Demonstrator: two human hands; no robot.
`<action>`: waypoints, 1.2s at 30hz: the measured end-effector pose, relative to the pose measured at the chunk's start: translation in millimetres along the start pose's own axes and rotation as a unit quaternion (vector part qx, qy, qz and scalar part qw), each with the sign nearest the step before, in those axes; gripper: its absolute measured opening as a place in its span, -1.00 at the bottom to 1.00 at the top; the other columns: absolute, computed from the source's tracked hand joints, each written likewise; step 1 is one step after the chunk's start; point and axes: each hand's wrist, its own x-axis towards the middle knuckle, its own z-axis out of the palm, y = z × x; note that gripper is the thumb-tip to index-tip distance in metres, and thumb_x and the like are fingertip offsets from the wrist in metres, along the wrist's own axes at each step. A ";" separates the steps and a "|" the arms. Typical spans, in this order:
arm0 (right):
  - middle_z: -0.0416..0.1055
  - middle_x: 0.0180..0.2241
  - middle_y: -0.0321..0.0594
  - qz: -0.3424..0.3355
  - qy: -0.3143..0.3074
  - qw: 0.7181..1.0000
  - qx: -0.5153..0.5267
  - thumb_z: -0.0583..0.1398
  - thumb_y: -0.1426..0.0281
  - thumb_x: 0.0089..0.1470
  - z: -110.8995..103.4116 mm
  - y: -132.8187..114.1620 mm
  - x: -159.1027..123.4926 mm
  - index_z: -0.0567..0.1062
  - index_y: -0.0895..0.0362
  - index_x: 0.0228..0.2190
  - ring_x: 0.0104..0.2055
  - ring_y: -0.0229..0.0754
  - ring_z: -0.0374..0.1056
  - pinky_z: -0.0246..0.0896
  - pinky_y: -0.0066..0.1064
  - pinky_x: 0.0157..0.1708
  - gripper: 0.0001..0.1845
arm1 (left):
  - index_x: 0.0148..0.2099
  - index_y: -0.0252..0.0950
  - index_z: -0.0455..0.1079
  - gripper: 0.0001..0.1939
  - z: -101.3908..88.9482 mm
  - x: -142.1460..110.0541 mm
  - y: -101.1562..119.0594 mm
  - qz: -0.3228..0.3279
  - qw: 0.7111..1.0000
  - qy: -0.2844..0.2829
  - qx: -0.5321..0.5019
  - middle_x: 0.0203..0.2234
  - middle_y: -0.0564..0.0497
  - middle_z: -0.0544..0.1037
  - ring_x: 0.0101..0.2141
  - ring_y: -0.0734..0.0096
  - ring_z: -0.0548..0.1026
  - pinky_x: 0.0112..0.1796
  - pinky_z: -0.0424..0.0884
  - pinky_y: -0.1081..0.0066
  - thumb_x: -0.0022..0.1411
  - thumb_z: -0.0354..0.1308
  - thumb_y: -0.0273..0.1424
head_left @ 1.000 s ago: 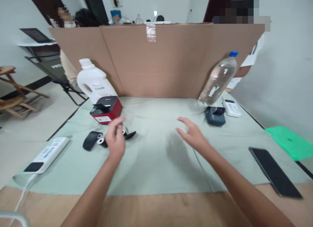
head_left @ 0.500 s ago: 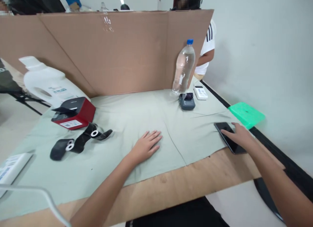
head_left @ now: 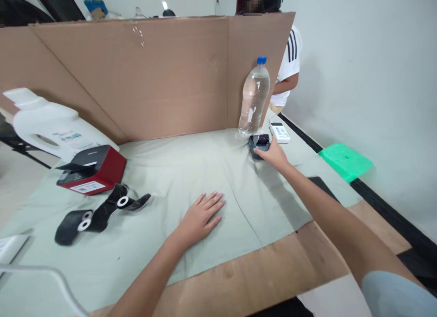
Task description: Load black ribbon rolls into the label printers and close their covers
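My right hand (head_left: pixel 276 156) reaches forward with thumb and fingers around the near right side of a small dark grey portable printer (head_left: pixel 254 145). A dark, shiny piece shows on the printer's top, and the printer rests on the cloth. Just behind it stands a clear plastic bottle (head_left: pixel 254 98) with a blue cap. A white device (head_left: pixel 280 133) lies to its right. My left hand (head_left: pixel 201 219) lies flat on the pale green cloth (head_left: pixel 164 171), palm down, fingers spread, holding nothing. Under my right forearm, a black phone (head_left: pixel 322 187) is partly hidden.
At left are a red and black box-shaped machine (head_left: pixel 105 169), a large white jug (head_left: pixel 58 123) and black strips with white rolls (head_left: pixel 99 217). A cardboard panel (head_left: pixel 170 76) borders the back. A white cable (head_left: pixel 51 271) crosses the lower left. Another person's arm (head_left: pixel 287 83) shows behind the panel, right.
My right hand has left the phone and moved forward and left to the portable printer, closing around it. My left hand stays flat on the cloth. The view has shifted slightly.
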 end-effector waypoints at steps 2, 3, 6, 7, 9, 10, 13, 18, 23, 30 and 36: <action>0.28 0.21 0.31 0.024 0.016 1.000 -0.007 0.33 0.00 -0.10 16.1 -16.9 -6.1 0.00 0.34 0.37 0.22 0.34 0.27 0.25 0.01 0.13 0.21 | 0.46 -0.09 0.08 -0.45 -0.2 -0.4 0.1 0.003 1.000 0.006 -0.004 0.42 -0.02 0.17 0.41 0.20 0.10 0.37 0.03 -0.02 0.51 -0.09 -0.20; 0.24 0.22 0.33 0.039 0.030 0.999 -0.013 0.35 0.04 -0.12 22.7 -23.2 -10.2 -0.06 0.36 0.38 0.23 0.36 0.25 0.23 0.03 0.14 0.25 | 0.46 -0.10 0.09 -0.45 -0.2 -0.4 0.6 0.005 1.000 0.009 -0.007 0.41 -0.02 0.18 0.41 0.20 0.10 0.37 0.04 -0.03 0.50 -0.08 -0.21; 0.22 0.19 0.36 0.050 0.062 0.997 0.003 0.36 0.15 -0.17 36.7 -40.2 -28.2 -0.11 0.41 0.38 0.23 0.36 0.22 0.18 0.03 0.18 0.29 | 0.44 -0.11 0.14 -0.47 0.6 0.1 2.7 0.011 0.999 0.024 -0.018 0.39 -0.04 0.23 0.39 0.19 0.15 0.36 0.07 -0.03 0.49 -0.05 -0.23; 0.23 0.18 0.34 0.036 0.065 0.997 0.020 0.37 0.16 -0.19 40.6 -47.7 -37.6 -0.11 0.40 0.38 0.22 0.34 0.23 0.18 0.02 0.18 0.29 | 0.42 -0.12 0.17 -0.48 1.1 0.2 3.0 0.009 0.999 0.038 -0.024 0.37 -0.04 0.27 0.38 0.20 0.19 0.35 0.10 -0.03 0.48 -0.04 -0.24; 0.24 0.15 0.28 -0.021 0.058 0.997 0.056 0.37 0.15 -0.22 49.9 -68.5 -63.7 -0.11 0.35 0.38 0.21 0.30 0.23 0.19 0.00 0.17 0.31 | 0.37 -0.14 0.25 -0.52 1.3 -0.1 1.3 -0.017 0.995 0.094 -0.037 0.30 -0.06 0.38 0.32 0.21 0.30 0.31 0.18 0.01 0.47 -0.02 -0.30; 0.25 0.13 0.24 -0.057 0.049 0.995 0.068 0.38 0.14 -0.22 55.6 -81.8 -80.3 -0.12 0.32 0.39 0.20 0.28 0.23 0.21 0.00 0.17 0.31 | 0.35 -0.15 0.28 -0.54 0.7 -0.8 -1.3 -0.045 0.988 0.138 -0.045 0.26 -0.07 0.44 0.27 0.21 0.37 0.28 0.23 0.03 0.46 -0.02 -0.32; 0.27 0.07 0.15 -0.137 -0.001 0.988 0.076 0.38 0.11 -0.21 75.0 -125.7 -136.0 -0.14 0.24 0.40 0.16 0.26 0.25 0.25 0.00 0.12 0.32 | 0.31 -0.19 0.33 -0.56 -3.9 -5.4 -16.8 -0.156 0.947 0.274 -0.066 0.15 -0.12 0.54 0.14 0.19 0.49 0.18 0.34 0.08 0.44 0.00 -0.34; 0.26 0.01 0.11 -0.192 -0.072 0.976 0.078 0.39 0.10 -0.14 98.5 -167.7 -198.4 -0.22 0.14 0.42 0.10 0.31 0.27 0.25 0.12 0.08 0.33 | 0.12 -0.23 0.50 -0.67 -16.3 -16.1 -47.3 -0.276 0.905 0.300 -0.120 0.02 -0.11 0.62 0.08 0.11 0.52 0.17 0.33 0.04 0.43 0.04 -0.29; 0.19 0.03 0.14 -0.197 -0.069 0.974 0.091 0.40 0.05 -0.13 109.9 -161.5 -213.2 -0.30 0.03 0.44 0.13 0.43 0.21 0.16 0.32 0.11 0.38 | -0.01 -0.22 0.57 -0.71 -22.3 -17.2 -52.8 -0.298 0.892 0.287 -0.182 -0.04 -0.09 0.64 0.05 0.12 0.52 0.16 0.33 0.08 0.41 0.07 -0.27; 0.09 0.18 0.16 -0.201 -0.134 0.964 0.108 0.38 0.00 -0.11 109.5 -134.1 -214.5 -0.23 0.03 0.44 0.30 0.41 0.11 0.15 0.30 0.22 0.33 | -0.03 -0.21 0.53 -0.76 -23.6 -14.8 -51.2 -0.307 0.885 0.277 -0.213 -0.13 -0.05 0.66 -0.04 0.18 0.55 0.11 0.36 0.14 0.35 0.08 -0.37; 0.03 0.36 0.16 -0.267 -0.181 0.940 0.110 0.35 -0.11 -0.13 107.2 -122.6 -180.7 -0.16 0.04 0.43 0.41 0.36 -0.01 -0.01 0.31 0.30 0.32 | -0.25 -0.24 0.51 -0.80 -35.4 -14.3 -60.5 -0.308 0.880 0.231 -0.277 -0.29 -0.01 0.65 -0.20 0.27 0.56 -0.08 0.42 0.31 0.31 0.07 -0.34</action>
